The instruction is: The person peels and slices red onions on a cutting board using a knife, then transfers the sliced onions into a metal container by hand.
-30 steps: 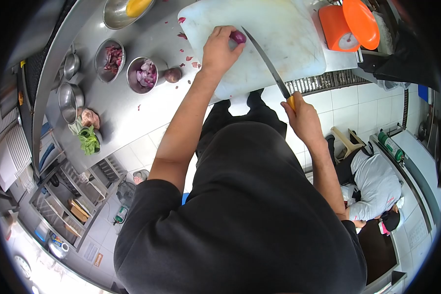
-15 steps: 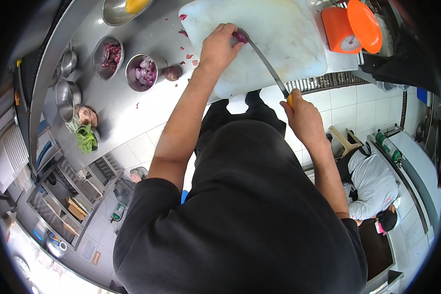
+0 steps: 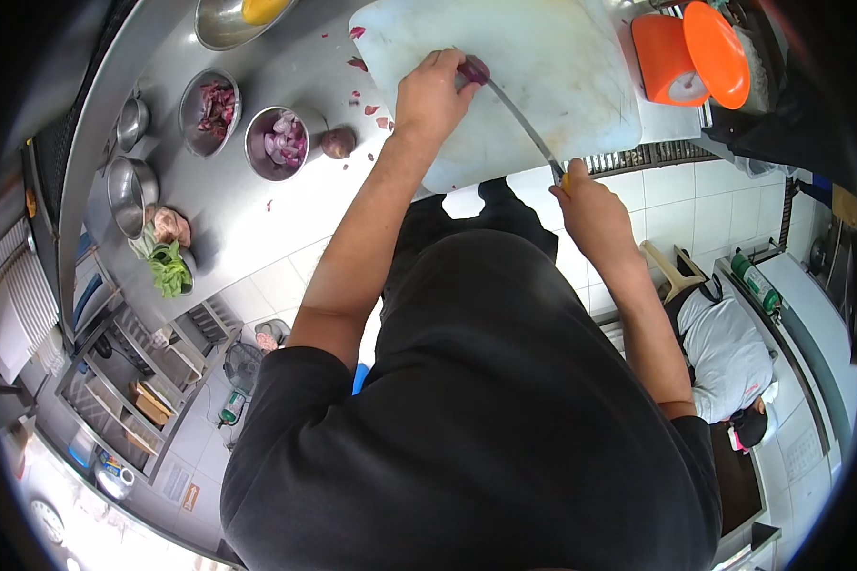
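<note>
My left hand (image 3: 435,93) grips a purple onion (image 3: 474,69) on the white cutting board (image 3: 543,105), with thumb and fingers around its left side. My right hand (image 3: 591,211) is closed on the yellow handle of a long knife (image 3: 528,128). The blade slants up and left, its tip end at the onion. Left of the board, a whole onion (image 3: 338,143) sits beside a metal container of peeled onion pieces (image 3: 285,140). Farther left, a bowl holds dark red peels (image 3: 217,112). Bits of peel lie by the board's left edge.
An orange scale (image 3: 667,62) stands right of the board. At the table's left are an empty metal bowl (image 3: 129,195) and green leaves (image 3: 169,270). A metal bowl with something yellow (image 3: 262,9) is at the top. Another person (image 3: 728,352) bends over at the right.
The knife blade has moved left from beside the onion to touch it. My right hand has shifted slightly, and my left hand still holds the onion.
</note>
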The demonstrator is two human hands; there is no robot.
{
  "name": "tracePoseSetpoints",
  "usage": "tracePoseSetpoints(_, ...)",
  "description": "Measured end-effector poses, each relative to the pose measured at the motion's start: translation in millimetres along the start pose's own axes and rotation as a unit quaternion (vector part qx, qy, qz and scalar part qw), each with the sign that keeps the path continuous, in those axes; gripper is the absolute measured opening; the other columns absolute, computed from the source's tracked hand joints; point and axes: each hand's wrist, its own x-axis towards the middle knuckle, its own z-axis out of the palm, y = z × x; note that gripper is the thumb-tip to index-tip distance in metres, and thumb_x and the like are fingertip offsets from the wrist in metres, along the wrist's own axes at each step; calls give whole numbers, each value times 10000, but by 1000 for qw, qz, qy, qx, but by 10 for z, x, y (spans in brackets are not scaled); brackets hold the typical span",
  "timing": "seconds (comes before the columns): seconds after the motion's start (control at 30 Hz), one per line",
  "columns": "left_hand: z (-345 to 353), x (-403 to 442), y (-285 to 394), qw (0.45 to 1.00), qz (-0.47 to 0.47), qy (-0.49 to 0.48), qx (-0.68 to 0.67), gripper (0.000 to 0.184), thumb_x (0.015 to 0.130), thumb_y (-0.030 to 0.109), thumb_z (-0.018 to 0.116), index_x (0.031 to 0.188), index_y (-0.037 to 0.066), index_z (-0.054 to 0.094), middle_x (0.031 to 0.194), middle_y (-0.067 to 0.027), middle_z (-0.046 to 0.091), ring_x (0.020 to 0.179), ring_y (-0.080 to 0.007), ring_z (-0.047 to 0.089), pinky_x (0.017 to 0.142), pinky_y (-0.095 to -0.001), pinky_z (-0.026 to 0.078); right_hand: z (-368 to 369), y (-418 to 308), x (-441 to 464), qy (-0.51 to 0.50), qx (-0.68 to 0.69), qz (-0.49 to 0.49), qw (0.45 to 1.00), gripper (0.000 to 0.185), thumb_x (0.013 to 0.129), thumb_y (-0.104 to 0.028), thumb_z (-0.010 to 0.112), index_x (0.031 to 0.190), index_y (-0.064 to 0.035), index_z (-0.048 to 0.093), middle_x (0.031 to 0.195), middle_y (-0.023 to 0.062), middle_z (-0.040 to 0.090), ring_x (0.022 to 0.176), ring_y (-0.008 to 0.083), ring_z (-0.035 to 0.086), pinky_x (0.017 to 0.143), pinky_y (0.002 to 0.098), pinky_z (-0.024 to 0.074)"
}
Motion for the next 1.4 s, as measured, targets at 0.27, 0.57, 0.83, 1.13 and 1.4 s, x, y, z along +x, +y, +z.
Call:
tracePoseSetpoints(0.27,40,-14,-28,1000,5,20,-13,406,820,165,904,1153,66,695,1097,-86,754,965,-246,752,841,-388,611,524,156,348,25,23,-16,999,316,1091,-305,611,1122,-15,490,790,239,728,774,462,732,672,563,562)
tracePoseSetpoints(0.57,42,-80,-41,1000,7,22,-11,455,829,172,900,1204,63,666,1139,-101,733,1015,-249,742,875,-392,602,481,125,212,57,30,-16,998,354,1084,-363,623,1113,-30,505,747,231,711,746,464,723,646,554,558)
tracePoseSetpoints(0.83,-86,105,-140,988,149,-25,41,438,882,68,774,1305,122,675,1270,-113,690,1117,-355,709,986,-451,579,356,332,49,107,69,6,992,365,1060,-347,671,1102,-19,517,743,255,703,742,488,713,656,586,546)
tracePoseSetpoints(1.13,-50,63,-24,996,36,-73,24,412,887,188,840,1251,76,684,1218,-122,696,992,-283,737,897,-401,601,330,320,-138,62,63,20,996,370,1044,-331,693,1112,-7,527,769,265,707,771,495,709,665,573,554)
tracePoseSetpoints(1.4,5,-20,-62,999,35,-14,2,430,873,211,857,1234,71,669,1175,-91,712,967,-247,744,851,-395,601,134,-1,-321,43,41,14,998,328,1054,-292,677,1101,-13,511,762,254,716,754,478,723,656,561,566)
